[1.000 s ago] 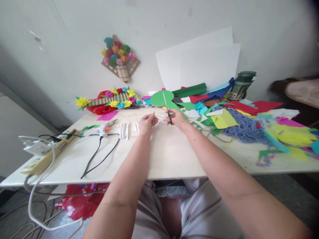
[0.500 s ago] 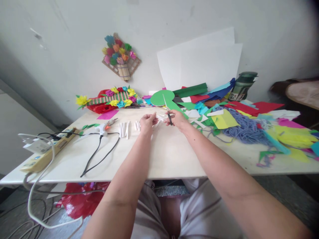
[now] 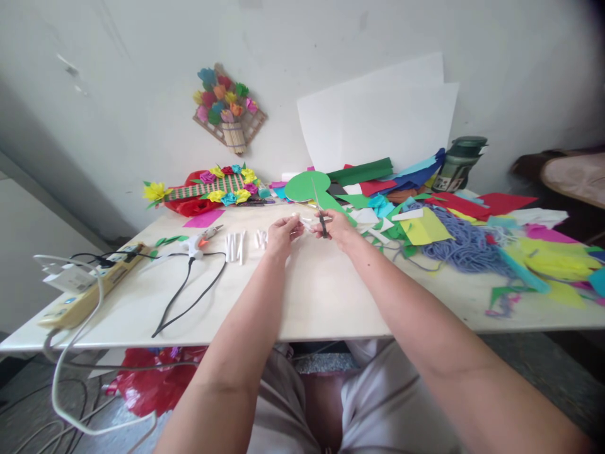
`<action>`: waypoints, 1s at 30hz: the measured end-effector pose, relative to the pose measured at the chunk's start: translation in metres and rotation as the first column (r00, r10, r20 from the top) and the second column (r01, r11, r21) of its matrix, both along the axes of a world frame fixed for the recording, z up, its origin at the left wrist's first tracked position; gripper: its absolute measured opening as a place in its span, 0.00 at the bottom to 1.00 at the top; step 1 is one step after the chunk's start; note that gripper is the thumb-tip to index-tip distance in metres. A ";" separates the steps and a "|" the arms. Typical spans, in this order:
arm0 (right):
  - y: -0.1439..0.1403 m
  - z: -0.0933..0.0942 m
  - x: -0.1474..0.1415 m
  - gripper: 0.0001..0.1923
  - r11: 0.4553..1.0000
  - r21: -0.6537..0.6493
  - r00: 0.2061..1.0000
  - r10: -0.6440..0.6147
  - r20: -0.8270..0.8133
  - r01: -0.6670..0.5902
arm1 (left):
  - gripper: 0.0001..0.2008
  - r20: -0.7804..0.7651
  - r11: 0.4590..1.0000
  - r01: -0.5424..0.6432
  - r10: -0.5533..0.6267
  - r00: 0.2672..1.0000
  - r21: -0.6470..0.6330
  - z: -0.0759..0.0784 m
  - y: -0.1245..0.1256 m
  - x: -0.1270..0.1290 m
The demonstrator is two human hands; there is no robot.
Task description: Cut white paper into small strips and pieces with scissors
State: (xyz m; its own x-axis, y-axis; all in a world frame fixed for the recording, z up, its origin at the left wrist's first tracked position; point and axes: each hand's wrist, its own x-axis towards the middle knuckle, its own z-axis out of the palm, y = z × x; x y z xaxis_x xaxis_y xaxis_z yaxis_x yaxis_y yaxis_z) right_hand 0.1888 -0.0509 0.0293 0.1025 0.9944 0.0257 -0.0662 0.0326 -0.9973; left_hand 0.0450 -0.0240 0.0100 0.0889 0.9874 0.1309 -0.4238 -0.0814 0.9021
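Both forearms reach out from the near edge of the table [image 3: 307,309] and meet mid-top. Left hand [image 3: 280,234] is pinched on a small white paper strip [image 3: 304,222], fingers curled, palm turned in. Right hand [image 3: 336,227] grips the scissors [image 3: 320,214], blades pointing up and away, touching the strip; can't tell how far the blades are parted. Just left of the left hand lies a row of cut white strips [image 3: 236,246], then a glue gun [image 3: 201,241] with its black cord. Power strip [image 3: 89,285] sits at the near left corner. Blue yarn [image 3: 460,243] and coloured paper scraps [image 3: 543,258] cover the right side. Far edge: green paper cutout [image 3: 305,186], paper-flower piece [image 3: 212,189], dark green bottle [image 3: 457,162]; its label is too small to read. White sheets [image 3: 382,120] lean on the wall.
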 end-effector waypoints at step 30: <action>-0.009 0.000 0.022 0.18 0.866 -0.106 0.785 0.489 0.380 -0.488 | 0.12 0.162 0.976 -0.138 0.165 0.973 -0.167 0.001 0.010 -0.016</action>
